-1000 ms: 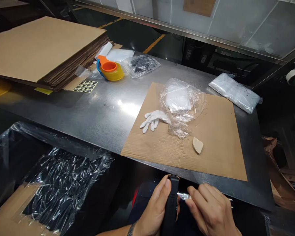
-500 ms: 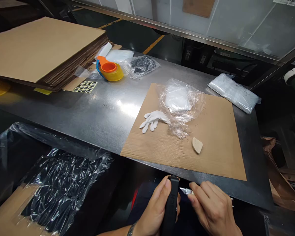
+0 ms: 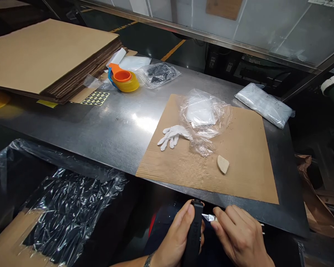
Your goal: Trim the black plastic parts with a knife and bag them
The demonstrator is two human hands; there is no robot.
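My left hand (image 3: 176,231) is closed round a long black part (image 3: 194,233) with raised lettering on its face, held upright below the table's front edge. My right hand (image 3: 239,231) grips a craft knife (image 3: 210,217); its pointed blade reaches left, at or very near the black part's right edge. Whether the blade touches it I cannot tell. Just beyond my hands, a cardboard sheet (image 3: 247,178) covers part of the metal table. On it lie a beige wedge-shaped block (image 3: 223,164), a white glove (image 3: 174,136) and a clear plastic bag (image 3: 202,111) with white material inside.
A stack of cardboard (image 3: 52,55) stands at the left rear. Near it are a tape dispenser (image 3: 124,78), a sticker sheet (image 3: 96,98) and a bagged black item (image 3: 161,73). A wrapped white packet (image 3: 264,104) lies at the right edge. Black plastic-covered goods (image 3: 64,211) sit lower left.
The knife and right hand have shifted slightly left, bringing the blade closer to the black part. My left hand's hold looks the same.
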